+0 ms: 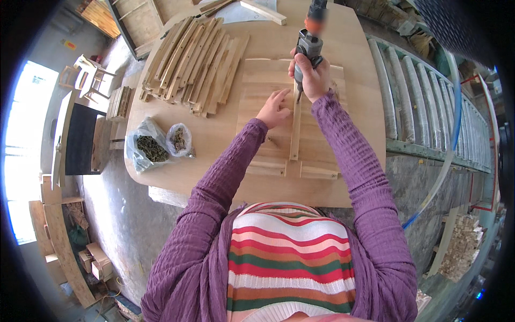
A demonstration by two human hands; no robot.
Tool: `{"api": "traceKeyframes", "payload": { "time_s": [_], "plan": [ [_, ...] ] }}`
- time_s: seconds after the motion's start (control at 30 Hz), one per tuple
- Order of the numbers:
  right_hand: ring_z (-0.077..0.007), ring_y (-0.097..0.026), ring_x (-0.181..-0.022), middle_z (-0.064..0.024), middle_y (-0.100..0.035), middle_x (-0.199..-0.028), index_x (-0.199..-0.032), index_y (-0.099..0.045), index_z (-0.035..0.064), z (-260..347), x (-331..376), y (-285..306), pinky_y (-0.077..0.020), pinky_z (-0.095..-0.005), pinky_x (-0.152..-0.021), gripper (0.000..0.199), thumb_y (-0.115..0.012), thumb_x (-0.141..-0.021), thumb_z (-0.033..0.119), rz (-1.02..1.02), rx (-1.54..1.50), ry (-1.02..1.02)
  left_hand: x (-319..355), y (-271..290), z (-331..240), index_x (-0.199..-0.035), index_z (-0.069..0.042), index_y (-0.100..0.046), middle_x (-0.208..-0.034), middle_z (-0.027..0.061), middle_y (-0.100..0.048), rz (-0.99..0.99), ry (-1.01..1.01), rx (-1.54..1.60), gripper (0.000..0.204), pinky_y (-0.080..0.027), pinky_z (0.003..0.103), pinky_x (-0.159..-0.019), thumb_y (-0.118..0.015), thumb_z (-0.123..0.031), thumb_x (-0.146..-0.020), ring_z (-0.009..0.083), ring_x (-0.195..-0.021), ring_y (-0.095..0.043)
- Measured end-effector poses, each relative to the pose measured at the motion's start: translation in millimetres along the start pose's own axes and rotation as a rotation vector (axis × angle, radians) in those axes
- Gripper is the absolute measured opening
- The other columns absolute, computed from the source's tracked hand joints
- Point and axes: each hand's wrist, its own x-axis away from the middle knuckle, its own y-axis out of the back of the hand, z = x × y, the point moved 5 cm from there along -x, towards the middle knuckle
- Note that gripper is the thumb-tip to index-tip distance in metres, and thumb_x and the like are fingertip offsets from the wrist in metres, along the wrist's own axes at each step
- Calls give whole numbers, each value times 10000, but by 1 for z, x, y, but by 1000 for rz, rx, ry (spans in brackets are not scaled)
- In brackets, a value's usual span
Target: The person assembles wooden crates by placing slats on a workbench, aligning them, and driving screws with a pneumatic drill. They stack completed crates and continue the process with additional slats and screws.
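My right hand (314,75) is wrapped around a power screwdriver (309,45) with a grey-black body and an orange band. Its narrow tip points down toward a wooden strip (295,137); whether it touches the wood I cannot tell. That strip lies lengthwise across a flat wooden panel (257,96) in front of me. To the left of the strip, my left hand (274,110) is over the panel with fingers apart, the foremost reaching toward the strip's edge. I see nothing held in it. Shorter wooden pieces (319,172) lie along the panel's near edge.
Many loose wooden strips (190,61) are heaped at the table's far left. Two clear plastic bags of small hardware (152,148) sit at its left edge. A pale roller conveyor (429,102) stands to the right, with a blue hose (456,126) hanging before it.
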Motion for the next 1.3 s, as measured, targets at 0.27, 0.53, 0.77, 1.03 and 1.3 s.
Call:
{"api": "traceKeyframes", "payload": {
  "time_s": [0.27, 0.53, 0.77, 1.03, 1.3],
  "plan": [
    [-110, -540, -550, -45, -561, -616, -931, -557, -1, -10, 7, -3, -433, -242, -512, 450, -631, -819, 428, 11, -27, 8, 39, 27, 15, -1233, -25, -499, -1173, 108, -503, 44, 176, 42, 470, -407, 297, -935, -511, -22, -763, 194, -1111, -493],
    [-105, -529, -539, -38, -556, -621, -932, -557, 3, -11, 9, 6, -428, -238, -508, 402, -642, -822, 380, -15, -148, 17, 84, 39, -8, -1207, -110, -541, -1237, 90, -492, 106, -30, -288, 487, -375, 339, -977, -558, -84, -722, 253, -1158, -455],
    [-101, -535, -569, -30, -563, -641, -972, -548, -6, 8, 13, 6, -428, -234, -531, 395, -657, -813, 339, -17, -156, 75, 99, 37, -12, -1169, -107, -567, -1247, 101, -480, 144, -102, -383, 451, -325, 394, -1023, -617, -131, -721, 292, -1192, -406],
    [-129, -564, -627, -57, -573, -699, -1001, -534, -38, 74, 41, 15, -451, -260, -579, 543, -711, -733, 400, 48, -227, 275, 102, 33, -9, -1061, -111, -643, -1214, 87, -495, 107, -83, -390, 343, -342, 381, -1014, -668, -143, -720, 276, -1175, -418],
    [-159, -567, -652, -71, -549, -804, -1024, -496, -23, 71, 96, 22, -468, -299, -602, 665, -718, -668, 493, -13, -335, 194, 101, 32, -12, -1062, -113, -643, -1201, 88, -503, 115, -97, -437, 348, -353, 383, -1005, -683, -166, -720, 281, -1166, -424]
  ]
}}
